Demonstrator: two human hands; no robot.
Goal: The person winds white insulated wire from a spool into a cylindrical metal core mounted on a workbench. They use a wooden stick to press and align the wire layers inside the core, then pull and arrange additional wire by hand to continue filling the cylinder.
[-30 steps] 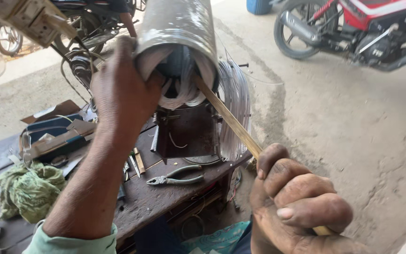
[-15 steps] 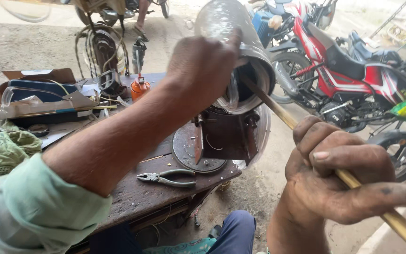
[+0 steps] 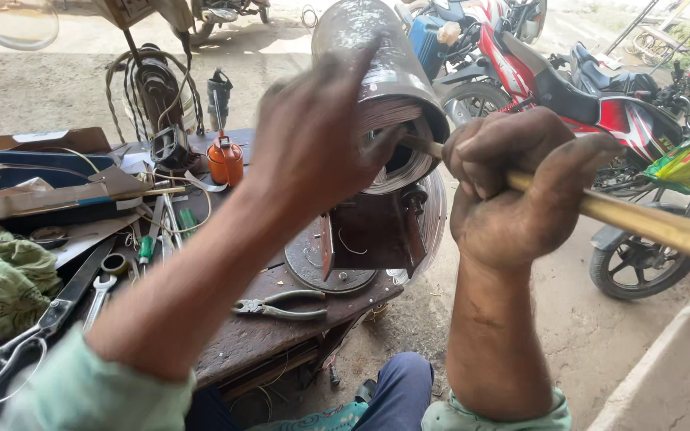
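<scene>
My left hand (image 3: pixel 317 132) grips a grey metal cylinder (image 3: pixel 373 56) with wire windings showing at its open end (image 3: pixel 401 160). The cylinder is held above a dark metal stand (image 3: pixel 373 235) at the edge of the wooden workbench (image 3: pixel 261 339). My right hand (image 3: pixel 513 191) is closed around a long yellowish stick (image 3: pixel 648 225) whose tip goes into the cylinder's open end. Pliers (image 3: pixel 281 306) lie on the bench below my left forearm.
The bench holds an orange oil can (image 3: pixel 225 160), scissors (image 3: pixel 21 343), a wrench (image 3: pixel 99 299), a cardboard box (image 3: pixel 37 179) and a green cloth (image 3: pixel 1 283). Motorcycles (image 3: pixel 592 96) are parked to the right. A pale ledge (image 3: pixel 672 371) lies at the lower right.
My view has swung right and closer. My right hand has slid up the stick toward the cylinder's mouth. My left hand stays on the cylinder.
</scene>
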